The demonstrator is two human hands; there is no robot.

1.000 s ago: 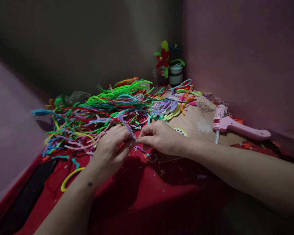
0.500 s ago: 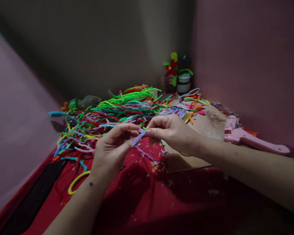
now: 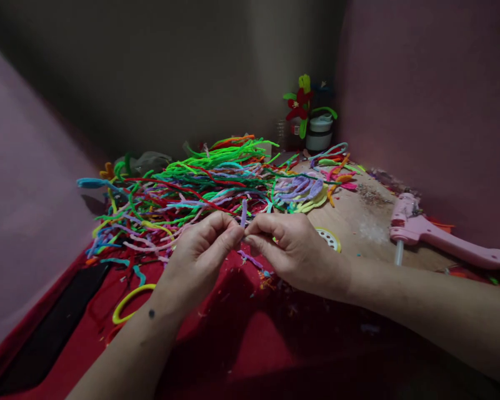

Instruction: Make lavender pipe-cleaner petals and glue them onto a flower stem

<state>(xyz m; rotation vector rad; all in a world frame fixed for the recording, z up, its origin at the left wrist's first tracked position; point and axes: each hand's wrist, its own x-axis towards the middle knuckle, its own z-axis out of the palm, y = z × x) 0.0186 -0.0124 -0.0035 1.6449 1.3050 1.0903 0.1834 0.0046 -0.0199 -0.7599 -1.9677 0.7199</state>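
Observation:
A short lavender fuzzy strip (image 3: 244, 213) stands upright between my fingertips at the middle of the head view. My left hand (image 3: 206, 247) pinches its lower end between thumb and forefinger. From the right, my right hand (image 3: 294, 247) meets it with thumb and forefinger pressed together at the same spot. The fingertips of both hands nearly touch and hide the strip's base. Behind them lies a large heap of colored pipe cleaners (image 3: 216, 178), with lavender loops (image 3: 302, 188) at its right end.
A pink glue gun (image 3: 433, 233) lies at the right on a brown board (image 3: 354, 222). Yellow scissor handles (image 3: 129, 303) and a black flat object (image 3: 50, 328) are at the left on red cloth. A lidded jar (image 3: 319, 133) and red flower (image 3: 299, 105) stand behind.
The lavender strip has turned from slanting down-left across my fingers to pointing upward. My left hand has moved right and closed near its end; my right hand is slightly lower. The view has shifted a little.

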